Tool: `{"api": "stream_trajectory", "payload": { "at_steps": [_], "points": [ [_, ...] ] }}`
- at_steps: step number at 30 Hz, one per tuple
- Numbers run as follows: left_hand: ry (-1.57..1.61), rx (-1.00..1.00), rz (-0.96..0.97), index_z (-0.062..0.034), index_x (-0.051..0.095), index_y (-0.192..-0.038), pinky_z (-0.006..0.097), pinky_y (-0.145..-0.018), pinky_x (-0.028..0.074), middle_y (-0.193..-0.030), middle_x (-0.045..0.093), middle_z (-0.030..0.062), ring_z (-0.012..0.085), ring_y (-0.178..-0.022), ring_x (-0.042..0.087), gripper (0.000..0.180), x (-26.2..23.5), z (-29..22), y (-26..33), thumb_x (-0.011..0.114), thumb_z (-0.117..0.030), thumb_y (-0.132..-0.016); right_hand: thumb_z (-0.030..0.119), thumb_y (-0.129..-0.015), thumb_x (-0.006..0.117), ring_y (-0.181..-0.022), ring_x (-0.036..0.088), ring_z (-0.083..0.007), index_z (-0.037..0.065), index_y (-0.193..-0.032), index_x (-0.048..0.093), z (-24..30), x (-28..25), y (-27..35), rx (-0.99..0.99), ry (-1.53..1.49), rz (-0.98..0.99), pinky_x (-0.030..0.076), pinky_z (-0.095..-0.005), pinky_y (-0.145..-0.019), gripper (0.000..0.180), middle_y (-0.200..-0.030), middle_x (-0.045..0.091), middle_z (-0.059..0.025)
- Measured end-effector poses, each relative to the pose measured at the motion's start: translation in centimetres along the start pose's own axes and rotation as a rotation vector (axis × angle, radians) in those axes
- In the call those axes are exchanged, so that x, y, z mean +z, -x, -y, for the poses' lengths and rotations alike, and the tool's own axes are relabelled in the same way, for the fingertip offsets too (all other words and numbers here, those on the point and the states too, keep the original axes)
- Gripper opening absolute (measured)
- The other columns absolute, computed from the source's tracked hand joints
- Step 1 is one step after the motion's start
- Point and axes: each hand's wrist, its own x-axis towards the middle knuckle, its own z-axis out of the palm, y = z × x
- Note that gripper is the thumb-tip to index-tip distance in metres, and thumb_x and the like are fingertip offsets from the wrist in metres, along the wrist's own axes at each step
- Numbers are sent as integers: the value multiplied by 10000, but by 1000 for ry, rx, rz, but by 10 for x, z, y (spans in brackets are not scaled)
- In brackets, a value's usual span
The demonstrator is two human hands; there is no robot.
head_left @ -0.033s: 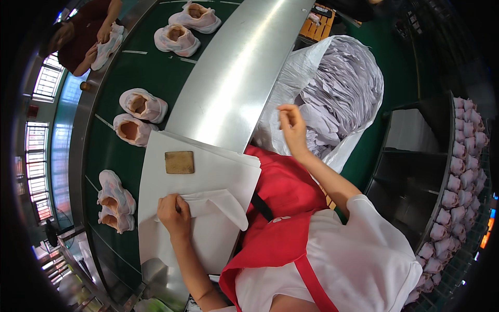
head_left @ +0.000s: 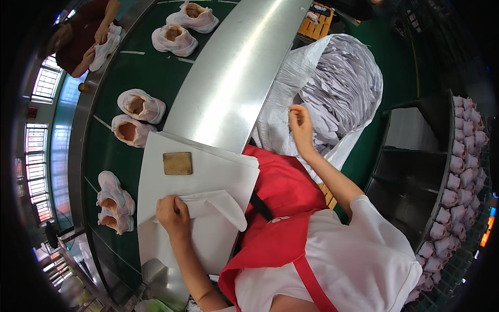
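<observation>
My left hand (head_left: 173, 217) rests closed on a stack of white paper sheets (head_left: 221, 166), gripping a folded sheet of white paper (head_left: 221, 202) whose folded end stretches right toward my apron. A small brown rectangular block (head_left: 177, 163) lies on the stack just beyond that hand. Off to the right, my right hand (head_left: 301, 130) is raised in front of a large white sack (head_left: 280, 86) packed with crumpled pale paper (head_left: 345, 83). Its fingers are loosely curled, apart from the thumb, and I see nothing between them.
Pairs of pale pink shoes (head_left: 136, 106) sit along a green conveyor belt (head_left: 140, 67) at left. A smooth metal chute (head_left: 223, 78) runs beside it. Far left, another person's hands (head_left: 96, 44) handle a shoe. Right, a dark shelf unit (head_left: 405, 171) stands beside stacked wrapped pink items (head_left: 457, 166).
My right hand has shifted a little to the right, its fingers turned slightly more upward. The left hand keeps its grip on the paper with almost no movement.
</observation>
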Motion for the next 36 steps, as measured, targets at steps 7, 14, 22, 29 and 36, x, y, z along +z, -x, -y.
{"api": "stream_trajectory", "payload": {
  "at_steps": [7, 14, 22, 29, 36],
  "points": [
    [-20, -26, 32, 10, 524, -705, 362, -487, 316, -592, 445, 117, 256, -546, 421, 88, -3, 0, 0, 518, 36, -789, 160, -642, 776, -1166, 421, -309, 77, -1285, 400, -124, -120, 8, -140, 1141, -128, 327, -443, -945, 749, -1269, 435, -116],
    [-50, -18, 20, 6, 527, -708, 362, -473, 311, -582, 432, 116, 252, -524, 408, 93, -3, 4, 4, 514, 22, -798, 184, -646, 778, -1126, 450, -296, 96, -1304, 395, -135, -119, -28, -88, 1234, -114, 351, -433, -899, 766, -1285, 425, -117],
    [-15, -24, -4, -4, 515, -689, 361, -481, 313, -574, 428, 102, 252, -522, 399, 97, -4, 3, 5, 529, 38, -775, 248, -661, 718, -1092, 487, -296, 55, -967, 628, -128, -138, -45, -120, 1325, 92, 370, -436, -901, 373, -1081, 602, -106],
    [70, 21, -25, -25, 494, -653, 359, -498, 324, -564, 434, 82, 259, -506, 396, 131, -16, 3, 8, 559, 49, -738, 287, -768, 568, -754, 629, -372, -33, -997, 614, -43, -143, -35, 81, 682, 158, 479, -406, -719, 396, -832, 651, -232],
    [147, 389, -16, -59, 464, -634, 336, -492, 347, -585, 468, 73, 232, -548, 450, 211, -60, -34, -3, 623, -55, -773, 242, -789, 600, -709, 592, -149, -33, -991, 620, 152, -57, -22, -13, 404, 496, 472, -311, -669, 341, -792, 652, -100]
  ]
}}
